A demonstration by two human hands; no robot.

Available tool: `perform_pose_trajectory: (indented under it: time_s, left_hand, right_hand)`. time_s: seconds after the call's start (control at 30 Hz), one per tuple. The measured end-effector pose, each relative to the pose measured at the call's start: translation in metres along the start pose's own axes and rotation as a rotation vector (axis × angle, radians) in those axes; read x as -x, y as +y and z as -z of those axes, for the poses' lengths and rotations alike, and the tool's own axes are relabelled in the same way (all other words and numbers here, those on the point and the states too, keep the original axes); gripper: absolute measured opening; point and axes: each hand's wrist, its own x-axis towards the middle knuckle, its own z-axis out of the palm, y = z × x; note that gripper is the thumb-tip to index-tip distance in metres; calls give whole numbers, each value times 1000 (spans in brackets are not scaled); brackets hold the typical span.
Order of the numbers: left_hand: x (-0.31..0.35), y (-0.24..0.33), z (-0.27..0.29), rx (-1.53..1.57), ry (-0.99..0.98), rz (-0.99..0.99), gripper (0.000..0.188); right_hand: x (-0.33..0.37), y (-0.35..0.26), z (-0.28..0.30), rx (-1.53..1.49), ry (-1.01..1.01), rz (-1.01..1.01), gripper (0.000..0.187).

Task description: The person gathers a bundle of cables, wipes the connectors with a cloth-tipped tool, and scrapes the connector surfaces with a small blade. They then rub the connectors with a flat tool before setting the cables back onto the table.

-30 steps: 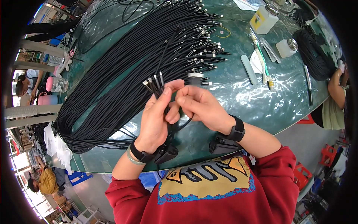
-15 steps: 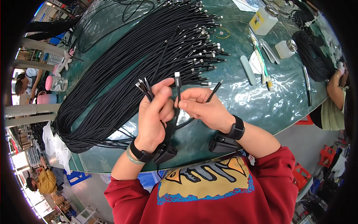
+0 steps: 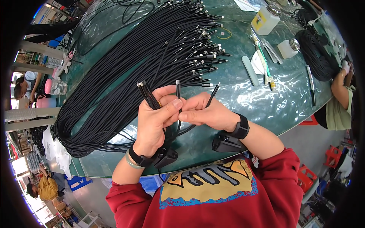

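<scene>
The left hand [image 3: 154,117] is closed around black cable ends [image 3: 143,92] leaning up-left. Just to its right, one USB-style plug [image 3: 178,88] stands upright where the hands meet above the green surface [image 3: 281,110], pinched below its base, equally near each. The right hand [image 3: 211,116] also grips another cable end [image 3: 214,94], tilted up-right.

The cables [image 3: 133,45] are black, the tabletop [image 3: 228,85] green, the printed sweatshirt [image 3: 275,190] red.
</scene>
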Motion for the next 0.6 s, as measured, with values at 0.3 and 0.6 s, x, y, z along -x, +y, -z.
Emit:
perform_pose_trajectory:
  time_s: [0.3,0.6]
  left_hand:
    - [-1,-1,1,-38,8,33,32]
    - [-5,-1,2,53,-66,39,33]
  right_hand:
    - [-3,8,-6,-5,107,142,11]
    - [-2,-3,-12,-93,159,-5,8]
